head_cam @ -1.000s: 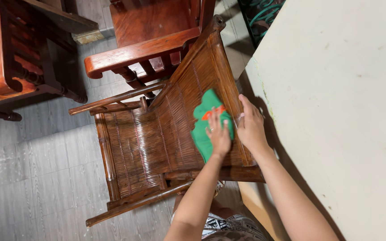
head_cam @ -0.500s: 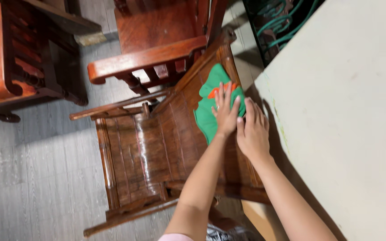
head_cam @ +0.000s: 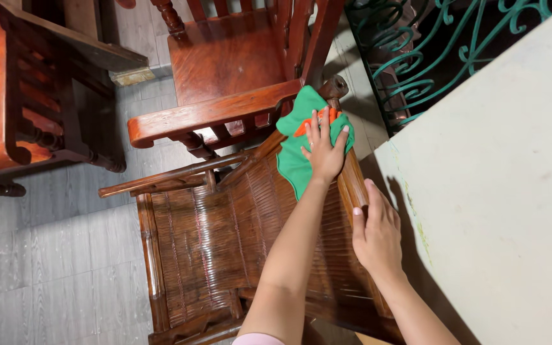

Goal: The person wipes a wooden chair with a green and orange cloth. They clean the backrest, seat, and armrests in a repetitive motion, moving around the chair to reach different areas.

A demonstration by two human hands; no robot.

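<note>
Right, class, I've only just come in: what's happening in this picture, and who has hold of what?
A person leans over a slatted bamboo chair on a grey plank floor. The left hand presses a green cloth flat against the top of the chair's backrest, near its upper corner. The right hand rests on the backrest's side rail beside a pale wall. A polished red-brown wooden armchair stands just behind, and green scrolled ironwork shows beyond it.

Bare forearms, pink sleeve edge (head_cam: 258, 338), short unpainted nails
</note>
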